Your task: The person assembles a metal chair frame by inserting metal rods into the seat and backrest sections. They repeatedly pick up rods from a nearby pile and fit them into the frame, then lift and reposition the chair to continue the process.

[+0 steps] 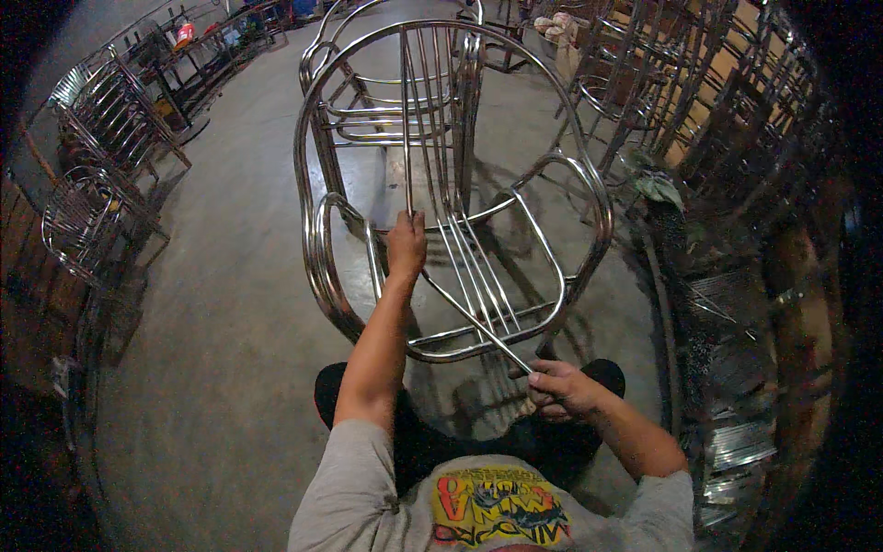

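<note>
A shiny metal chair frame [602,207] of bent tubing stands before me, with a large rounded back loop, side arms and a seat loop. Several thin tubes run side by side down the middle of its back and across the seat. My left hand [407,244] is closed round a thin metal tube [474,319] near its bend, inside the frame. From there one part of the tube rises toward the top of the back. The other part slants over the front seat rail to my right hand [561,388], whose fingers pinch its lower end.
Behind the frame stands a second tubular metal chair frame [345,129]. More metal frames [120,120] stand at the left, and a dense stack of them [662,78] fills the far right. Silvery metal pieces [740,446] lie along the right side. Grey concrete floor [221,276] spreads around.
</note>
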Available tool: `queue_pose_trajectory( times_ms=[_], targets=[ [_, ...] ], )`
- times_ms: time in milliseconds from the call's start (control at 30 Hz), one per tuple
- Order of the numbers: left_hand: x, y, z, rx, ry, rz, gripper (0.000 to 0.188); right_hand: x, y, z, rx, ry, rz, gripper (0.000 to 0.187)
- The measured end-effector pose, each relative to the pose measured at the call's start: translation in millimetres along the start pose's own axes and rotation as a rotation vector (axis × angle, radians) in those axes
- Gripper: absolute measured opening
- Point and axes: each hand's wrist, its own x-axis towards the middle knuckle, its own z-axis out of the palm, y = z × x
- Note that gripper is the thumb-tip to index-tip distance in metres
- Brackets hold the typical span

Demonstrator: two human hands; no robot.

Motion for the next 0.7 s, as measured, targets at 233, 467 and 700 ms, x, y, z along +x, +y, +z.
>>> queue_pose_trajectory(
  times_ms=[233,467,700],
  targets=[
    [13,-27,35,0.02,-0.05,-0.068,0.038,23,-26,4,0.002,0.006,-0.007,0.033],
    [39,-30,44,-0.04,-0.055,-0.086,0.038,38,-48,1,0.003,0.064,0.003,0.028],
    [46,-43,63,-0.177,-0.099,-0.129,0.038,88,-4,3,-0.137,0.219,-0.137,0.033]
  ],
)
